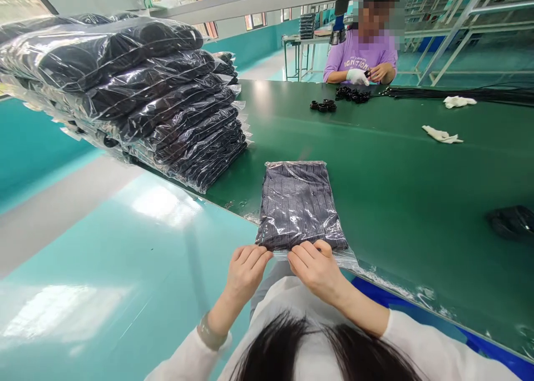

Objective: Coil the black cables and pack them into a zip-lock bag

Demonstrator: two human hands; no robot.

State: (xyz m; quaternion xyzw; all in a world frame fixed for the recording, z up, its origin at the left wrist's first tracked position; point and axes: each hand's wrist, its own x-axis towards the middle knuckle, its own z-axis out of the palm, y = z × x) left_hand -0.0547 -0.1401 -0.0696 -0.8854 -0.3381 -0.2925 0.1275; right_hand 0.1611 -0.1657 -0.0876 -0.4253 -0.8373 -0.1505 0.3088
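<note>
A dark folded garment in a clear plastic bag (297, 203) lies on the green table (396, 192), its near end at the table's edge. My left hand (246, 270) and my right hand (315, 267) sit side by side at that near end. Both have their fingers curled and pinching the bag's open plastic edge. To the left on the table rises a tall stack of bagged dark garments (137, 92), leaning slightly.
Across the table a person in a purple shirt (361, 55) handles small black parts, with black rings (323, 105) and cords nearby. White cloths (442, 135) lie at the right. A dark bag (513, 222) sits at the right edge. A teal floor lies to the left.
</note>
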